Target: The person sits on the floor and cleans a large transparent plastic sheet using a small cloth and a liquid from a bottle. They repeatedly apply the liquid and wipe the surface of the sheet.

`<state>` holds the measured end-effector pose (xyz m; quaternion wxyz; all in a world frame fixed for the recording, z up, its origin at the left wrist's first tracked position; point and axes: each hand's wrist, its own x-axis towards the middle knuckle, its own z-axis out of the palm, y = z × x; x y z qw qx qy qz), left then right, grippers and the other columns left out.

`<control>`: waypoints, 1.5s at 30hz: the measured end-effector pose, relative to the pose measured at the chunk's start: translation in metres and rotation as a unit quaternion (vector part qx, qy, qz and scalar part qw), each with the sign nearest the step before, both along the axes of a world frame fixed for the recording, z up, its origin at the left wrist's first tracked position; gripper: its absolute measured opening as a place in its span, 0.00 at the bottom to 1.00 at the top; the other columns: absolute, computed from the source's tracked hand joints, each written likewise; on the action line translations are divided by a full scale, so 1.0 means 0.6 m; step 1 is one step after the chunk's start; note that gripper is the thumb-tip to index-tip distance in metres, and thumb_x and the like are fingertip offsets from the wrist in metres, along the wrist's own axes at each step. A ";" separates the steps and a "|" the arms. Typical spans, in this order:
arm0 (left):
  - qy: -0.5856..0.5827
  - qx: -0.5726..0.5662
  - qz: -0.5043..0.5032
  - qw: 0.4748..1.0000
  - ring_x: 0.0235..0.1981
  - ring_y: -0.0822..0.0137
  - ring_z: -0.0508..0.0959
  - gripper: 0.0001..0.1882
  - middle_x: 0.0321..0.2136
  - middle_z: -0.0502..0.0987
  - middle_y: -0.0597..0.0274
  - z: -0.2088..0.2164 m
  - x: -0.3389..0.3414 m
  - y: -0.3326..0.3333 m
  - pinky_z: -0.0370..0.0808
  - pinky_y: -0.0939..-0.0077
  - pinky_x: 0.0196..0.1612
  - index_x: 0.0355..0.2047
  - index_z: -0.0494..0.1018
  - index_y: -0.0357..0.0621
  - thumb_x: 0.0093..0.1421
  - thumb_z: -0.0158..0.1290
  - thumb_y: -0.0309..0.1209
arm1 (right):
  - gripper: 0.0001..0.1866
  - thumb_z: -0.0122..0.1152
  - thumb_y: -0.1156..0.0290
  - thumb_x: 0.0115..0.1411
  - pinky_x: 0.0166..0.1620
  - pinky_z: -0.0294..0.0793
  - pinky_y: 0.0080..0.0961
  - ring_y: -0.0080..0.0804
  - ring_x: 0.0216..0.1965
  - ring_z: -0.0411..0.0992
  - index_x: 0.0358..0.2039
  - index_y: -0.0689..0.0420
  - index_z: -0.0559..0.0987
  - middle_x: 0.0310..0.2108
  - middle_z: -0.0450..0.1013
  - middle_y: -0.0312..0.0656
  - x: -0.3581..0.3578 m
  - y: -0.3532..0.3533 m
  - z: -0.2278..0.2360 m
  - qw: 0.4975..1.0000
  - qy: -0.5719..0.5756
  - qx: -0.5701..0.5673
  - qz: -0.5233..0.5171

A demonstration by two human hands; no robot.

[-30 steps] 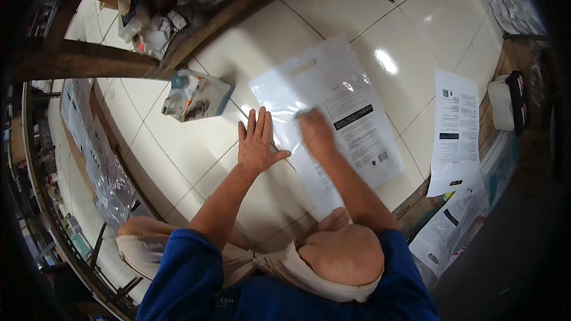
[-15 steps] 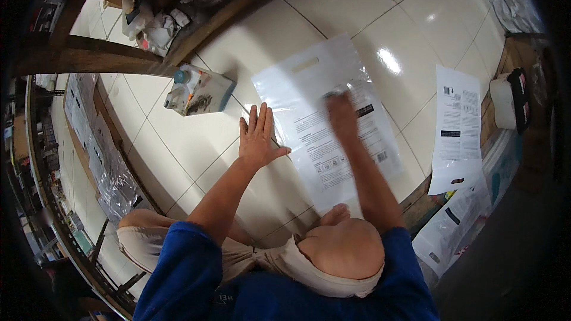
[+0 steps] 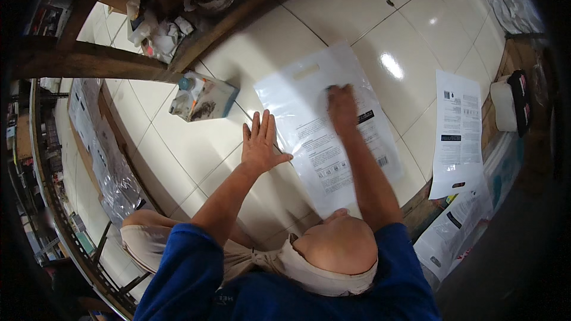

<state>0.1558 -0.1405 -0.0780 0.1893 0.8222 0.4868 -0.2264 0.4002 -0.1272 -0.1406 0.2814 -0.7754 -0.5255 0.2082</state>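
Observation:
A white plastic bag [image 3: 306, 104] with a cut-out handle and black print lies flat on the tiled floor before me. My left hand [image 3: 259, 150] rests flat with fingers spread at the bag's left edge, thumb on the plastic. Over the bag's upper right part, my right hand [image 3: 343, 110] is closed and pressed down. A small dark edge shows at its fingertips; what it holds is too hidden and blurred to name. Left of the bag stands a stained, translucent jerrycan [image 3: 205, 100] with a blue-green cap.
Another printed bag [image 3: 457, 113] lies at the right, with more bags [image 3: 449, 226] below it. Beside it sits a white tub with a black top [image 3: 507, 102]. A wooden frame [image 3: 101, 59] crosses the upper left. Plastic-wrapped printed sheets [image 3: 98, 137] lie along the left.
My right hand has shifted slightly over the bag and is less blurred. The left hand stays flat at the bag's edge. The whole view has tilted a little.

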 end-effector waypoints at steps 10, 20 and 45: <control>-0.009 0.009 -0.010 1.000 0.72 0.45 0.36 0.68 0.71 0.38 0.46 -0.001 -0.010 0.001 0.41 0.41 0.70 0.69 0.40 0.32 0.45 0.57 0.70 | 0.13 0.53 0.76 0.57 0.52 0.72 0.45 0.51 0.46 0.73 0.43 0.57 0.78 0.42 0.73 0.54 -0.161 -0.021 -0.008 0.978 -0.073 -0.032 0.193; 0.002 -0.006 -0.007 1.000 0.73 0.48 0.35 0.68 0.72 0.36 0.48 0.000 0.004 -0.003 0.40 0.43 0.70 0.70 0.38 0.33 0.46 0.59 0.67 | 0.14 0.53 0.68 0.62 0.51 0.71 0.43 0.58 0.45 0.71 0.43 0.63 0.75 0.40 0.71 0.60 0.009 -0.048 -0.035 0.995 -0.070 0.015 0.071; 0.013 0.003 -0.011 1.000 0.73 0.48 0.35 0.67 0.72 0.37 0.47 0.003 0.008 -0.003 0.41 0.45 0.71 0.70 0.39 0.33 0.46 0.60 0.67 | 0.10 0.55 0.72 0.58 0.44 0.74 0.47 0.53 0.40 0.73 0.39 0.57 0.80 0.34 0.72 0.55 0.069 -0.026 0.001 0.997 -0.059 0.018 0.047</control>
